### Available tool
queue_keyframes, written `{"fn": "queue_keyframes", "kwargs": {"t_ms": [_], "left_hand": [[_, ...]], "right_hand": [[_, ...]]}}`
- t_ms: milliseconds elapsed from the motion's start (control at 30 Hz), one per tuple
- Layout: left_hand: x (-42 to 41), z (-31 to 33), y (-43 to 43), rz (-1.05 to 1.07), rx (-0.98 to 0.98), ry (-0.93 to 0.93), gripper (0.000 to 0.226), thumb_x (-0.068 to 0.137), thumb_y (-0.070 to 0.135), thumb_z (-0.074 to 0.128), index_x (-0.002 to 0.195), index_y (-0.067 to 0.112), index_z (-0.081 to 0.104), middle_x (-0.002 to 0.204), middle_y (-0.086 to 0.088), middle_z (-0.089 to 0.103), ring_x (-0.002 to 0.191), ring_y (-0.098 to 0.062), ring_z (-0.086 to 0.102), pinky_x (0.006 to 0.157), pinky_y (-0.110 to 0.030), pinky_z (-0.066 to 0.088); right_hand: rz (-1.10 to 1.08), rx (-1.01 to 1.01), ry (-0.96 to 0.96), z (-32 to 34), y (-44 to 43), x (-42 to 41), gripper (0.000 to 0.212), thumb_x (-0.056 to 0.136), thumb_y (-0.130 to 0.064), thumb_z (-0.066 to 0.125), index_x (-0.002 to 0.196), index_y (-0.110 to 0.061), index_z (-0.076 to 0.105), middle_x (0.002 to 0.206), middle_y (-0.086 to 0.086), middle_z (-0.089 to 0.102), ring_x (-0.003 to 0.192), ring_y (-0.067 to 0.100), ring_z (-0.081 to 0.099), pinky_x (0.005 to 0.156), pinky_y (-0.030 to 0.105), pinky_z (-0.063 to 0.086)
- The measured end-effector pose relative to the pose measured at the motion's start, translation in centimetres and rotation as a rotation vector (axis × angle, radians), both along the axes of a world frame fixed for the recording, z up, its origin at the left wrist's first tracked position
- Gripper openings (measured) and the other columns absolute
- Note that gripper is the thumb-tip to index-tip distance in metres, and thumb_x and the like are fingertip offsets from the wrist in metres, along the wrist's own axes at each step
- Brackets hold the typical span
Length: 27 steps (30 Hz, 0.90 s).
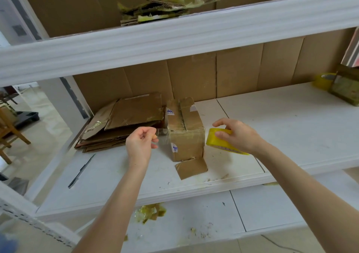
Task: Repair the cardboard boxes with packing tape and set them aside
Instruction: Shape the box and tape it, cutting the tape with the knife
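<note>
A small worn cardboard box (186,134) stands on the white shelf (291,128), its top seam split and one bottom flap (191,167) lying open toward me. My right hand (238,134) grips a yellow roll of packing tape (217,141) just right of the box. My left hand (141,142) pinches the free end of a clear tape strip (164,136), which stretches across the box's front upper edge toward the roll.
A stack of flattened cardboard boxes (124,120) lies left of the box. A black pen (81,171) rests near the shelf's front left. A second tape roll (324,81) and a taped box (345,87) sit at far right. Cardboard scraps (163,8) lie on the upper shelf.
</note>
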State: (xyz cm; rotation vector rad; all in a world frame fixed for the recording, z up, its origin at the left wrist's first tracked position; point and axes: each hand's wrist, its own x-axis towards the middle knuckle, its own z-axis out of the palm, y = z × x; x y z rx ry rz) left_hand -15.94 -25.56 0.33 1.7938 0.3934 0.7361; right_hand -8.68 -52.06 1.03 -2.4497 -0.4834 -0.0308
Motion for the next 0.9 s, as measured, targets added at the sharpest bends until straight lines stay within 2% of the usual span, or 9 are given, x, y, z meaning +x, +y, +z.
{"fn": "queue_keyframes", "kwargs": {"t_ms": [167, 333, 433, 533, 633, 733, 900], "left_hand": [[-0.2, -0.6, 0.5, -0.058, -0.042, 0.018, 0.008, 0.092, 0.013, 0.061, 0.089, 0.015, 0.069, 0.072, -0.002, 0.068, 0.057, -0.003, 0.063, 0.055, -0.017, 0.053], [0.1, -0.7, 0.5, -0.06, -0.064, 0.02, 0.008, 0.092, 0.011, 0.06, 0.091, 0.013, 0.068, 0.075, -0.002, 0.068, 0.063, -0.005, 0.064, 0.054, -0.018, 0.053], [0.4, -0.5, 0.2, -0.064, -0.006, 0.041, 0.007, 0.091, 0.013, 0.061, 0.091, 0.014, 0.069, 0.073, -0.001, 0.068, 0.065, -0.008, 0.065, 0.056, -0.02, 0.055], [0.6, -0.5, -0.2, -0.067, 0.026, 0.043, 0.007, 0.091, 0.015, 0.062, 0.09, 0.016, 0.069, 0.074, 0.0, 0.068, 0.067, -0.01, 0.065, 0.056, -0.021, 0.055], [0.8, -0.7, -0.2, -0.064, 0.033, 0.052, 0.007, 0.092, 0.014, 0.061, 0.092, 0.015, 0.068, 0.075, -0.001, 0.068, 0.068, -0.011, 0.066, 0.056, -0.021, 0.056], [0.8, -0.9, -0.3, -0.069, 0.034, 0.061, 0.008, 0.092, 0.014, 0.061, 0.092, 0.014, 0.069, 0.075, -0.001, 0.067, 0.068, -0.009, 0.065, 0.054, -0.019, 0.054], [0.4, -1.0, -0.1, -0.072, 0.05, 0.045, 0.008, 0.091, 0.014, 0.062, 0.09, 0.017, 0.069, 0.073, 0.001, 0.067, 0.063, -0.002, 0.064, 0.051, -0.015, 0.052]], "right_hand": [[-0.067, -0.18, -0.071, -0.2, 0.5, 0.4, 0.025, 0.092, -0.053, 0.052, 0.114, -0.043, 0.057, 0.099, -0.009, 0.053, 0.1, 0.019, 0.053, 0.075, 0.029, 0.037], [0.077, 0.067, 0.138, -0.6, -0.4, 0.7, 0.014, 0.091, -0.044, 0.06, 0.103, -0.04, 0.062, 0.101, -0.016, 0.057, 0.099, 0.014, 0.054, 0.073, 0.026, 0.044], [0.036, 0.013, 0.176, -1.5, -0.6, 0.6, 0.021, 0.087, -0.048, 0.063, 0.104, -0.035, 0.063, 0.099, -0.009, 0.057, 0.093, 0.014, 0.055, 0.068, 0.023, 0.046], [-0.015, -0.012, 0.173, -2.3, -0.5, 0.5, 0.029, 0.088, -0.049, 0.062, 0.11, -0.031, 0.064, 0.101, -0.005, 0.059, 0.093, 0.017, 0.056, 0.074, 0.027, 0.049], [0.053, 0.011, 0.255, -2.1, -1.4, 0.4, 0.032, 0.093, -0.043, 0.058, 0.121, -0.028, 0.062, 0.107, -0.005, 0.058, 0.096, 0.017, 0.055, 0.076, 0.026, 0.046], [0.142, 0.079, 0.356, -2.0, -2.5, -0.1, 0.024, 0.094, -0.039, 0.058, 0.118, -0.035, 0.059, 0.108, -0.006, 0.059, 0.095, 0.011, 0.056, 0.076, 0.023, 0.047], [0.101, 0.179, 0.263, -2.7, -2.4, -1.0, 0.032, 0.092, -0.032, 0.063, 0.125, -0.033, 0.061, 0.113, -0.01, 0.056, 0.106, 0.014, 0.054, 0.091, 0.029, 0.046]]}}
